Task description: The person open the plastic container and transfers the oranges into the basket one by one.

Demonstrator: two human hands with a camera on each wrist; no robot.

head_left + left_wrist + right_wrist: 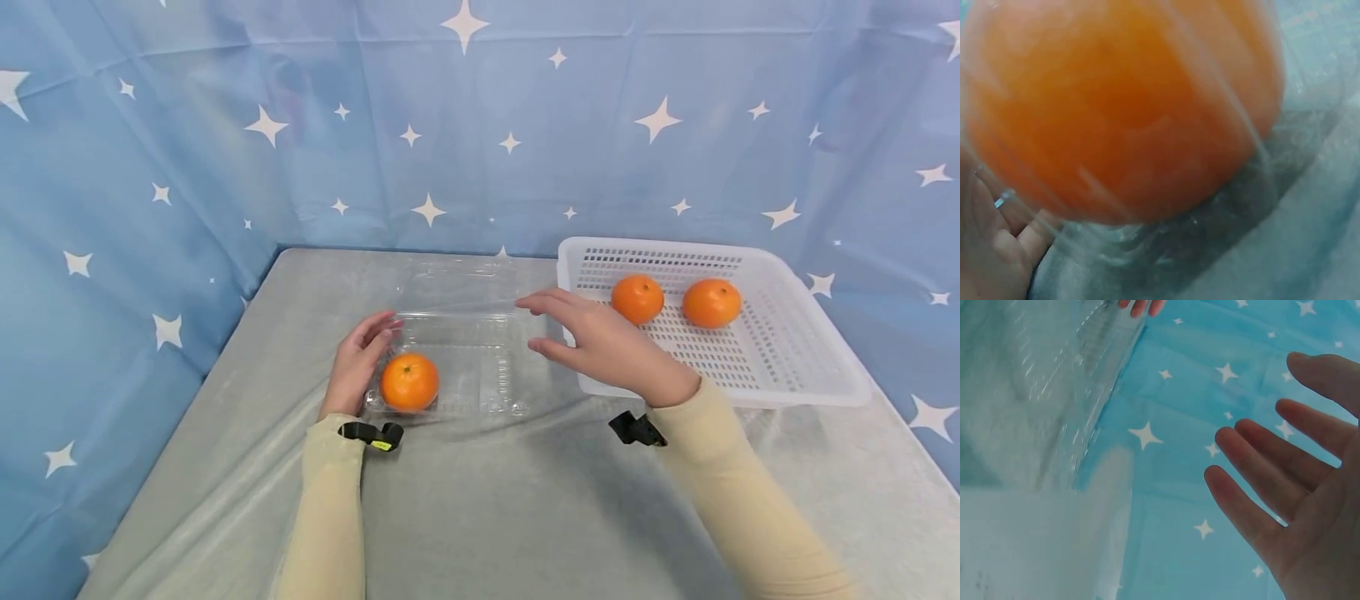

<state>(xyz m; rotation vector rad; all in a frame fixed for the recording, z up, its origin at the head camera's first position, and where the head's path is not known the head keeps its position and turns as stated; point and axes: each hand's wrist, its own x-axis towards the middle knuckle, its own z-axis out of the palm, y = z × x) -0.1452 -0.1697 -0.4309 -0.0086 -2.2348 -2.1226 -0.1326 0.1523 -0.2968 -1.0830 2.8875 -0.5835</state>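
A clear plastic clamshell box [468, 375] lies with its lid [457, 287] folded back, away from the person. One orange [410, 382] sits in the box's left part; through the clear wall the same orange [1129, 106] fills much of the left wrist view. At the box's left side, my left hand [356, 367] holds the edge between thumb and fingers. My right hand [600, 337], fingers spread apart and holding nothing, is in the air between the box and a white basket [817, 367]. Its spread fingers [1254, 481] show plainly in the right wrist view.
Two more oranges, a left one [637, 299] and a right one [712, 303], lie in the slotted basket on the right. A grey cloth [480, 517] covers the table. Behind it hangs a blue curtain [480, 125] with white stars.
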